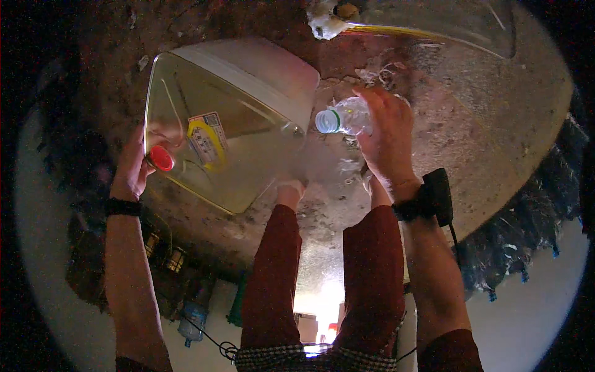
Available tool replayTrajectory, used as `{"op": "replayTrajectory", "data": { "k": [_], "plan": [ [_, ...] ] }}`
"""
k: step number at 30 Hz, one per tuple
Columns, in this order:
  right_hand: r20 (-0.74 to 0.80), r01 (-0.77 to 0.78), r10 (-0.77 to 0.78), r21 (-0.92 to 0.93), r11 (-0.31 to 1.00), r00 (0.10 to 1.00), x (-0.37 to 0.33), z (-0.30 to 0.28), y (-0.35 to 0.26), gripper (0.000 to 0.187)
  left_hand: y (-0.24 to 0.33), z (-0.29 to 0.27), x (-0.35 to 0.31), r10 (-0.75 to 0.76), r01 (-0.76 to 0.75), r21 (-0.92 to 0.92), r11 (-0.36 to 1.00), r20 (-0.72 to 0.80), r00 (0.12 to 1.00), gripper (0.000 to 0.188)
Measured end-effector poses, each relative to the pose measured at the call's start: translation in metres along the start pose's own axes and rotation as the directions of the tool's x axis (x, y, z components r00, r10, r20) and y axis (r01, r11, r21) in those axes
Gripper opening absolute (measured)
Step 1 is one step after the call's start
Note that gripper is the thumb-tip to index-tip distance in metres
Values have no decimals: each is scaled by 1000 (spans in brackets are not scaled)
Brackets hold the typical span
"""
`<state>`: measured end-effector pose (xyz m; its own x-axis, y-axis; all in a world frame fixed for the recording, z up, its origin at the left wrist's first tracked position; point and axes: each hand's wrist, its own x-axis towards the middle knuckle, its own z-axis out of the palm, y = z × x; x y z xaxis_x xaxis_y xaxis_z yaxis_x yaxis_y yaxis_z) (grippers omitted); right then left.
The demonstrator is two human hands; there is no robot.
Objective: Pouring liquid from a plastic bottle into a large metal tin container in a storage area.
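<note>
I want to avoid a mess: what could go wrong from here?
The bottle in the right hand looks uncapped, its mouth pointing toward the big tin, so anything inside might spill; I can't tell whether it holds liquid. The tin, with the left hand at its edge, appears close to the left leg and might knock it if tipped.

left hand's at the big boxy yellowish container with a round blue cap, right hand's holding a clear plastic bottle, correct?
Wrong colour: the head view shows a small round red cap, not blue. The left hand is at the big boxy yellowish container, and the right hand holds the clear plastic bottle.
</note>
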<state>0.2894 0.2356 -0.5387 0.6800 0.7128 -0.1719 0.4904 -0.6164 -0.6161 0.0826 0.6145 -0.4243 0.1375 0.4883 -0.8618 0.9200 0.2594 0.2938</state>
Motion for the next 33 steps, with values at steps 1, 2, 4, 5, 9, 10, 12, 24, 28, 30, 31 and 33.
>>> {"op": "replayTrajectory", "data": {
  "k": [1,2,4,5,9,10,12,24,28,30,31,33],
  "plan": [
    [1,0,0,4,1000,1000,2,1,0,69,-2,-2,4,-6,6,8,1000,-16,1000,42],
    [12,13,-13,-4,1000,1000,3,2,1,69,-4,-2,7,-13,13,16,1000,-30,999,42],
    [25,27,-27,-11,1000,999,6,3,0,68,-7,1,3,30,-30,15,999,-22,999,43],
    [23,25,-25,-22,999,999,6,3,-1,67,-8,2,1,75,-75,12,997,-15,997,43],
    [22,23,-22,-42,999,1000,10,4,-5,64,-3,4,1,49,-48,24,999,-5,999,45],
    [23,24,-23,-44,999,999,9,5,-4,64,1,6,0,16,-16,16,1000,6,1000,45],
    [41,16,-13,-89,996,999,7,10,-2,65,1,8,-2,-19,19,7,1000,12,1000,45],
    [58,21,-16,-95,995,998,4,5,-2,67,2,20,-26,28,-19,62,998,-153,988,51],
    [70,36,-27,-137,990,997,4,-1,3,66,10,34,-40,43,-5,162,987,-232,972,54],
    [73,55,-46,-123,991,996,3,-2,9,66,14,41,-47,43,10,195,981,-265,963,55],
    [74,54,-45,-127,990,996,2,-2,10,66,13,42,-48,45,12,203,979,-273,961,56],
    [75,44,-34,-132,990,997,2,-3,11,65,4,38,-50,63,0,211,978,-291,955,58]
  ]
}}
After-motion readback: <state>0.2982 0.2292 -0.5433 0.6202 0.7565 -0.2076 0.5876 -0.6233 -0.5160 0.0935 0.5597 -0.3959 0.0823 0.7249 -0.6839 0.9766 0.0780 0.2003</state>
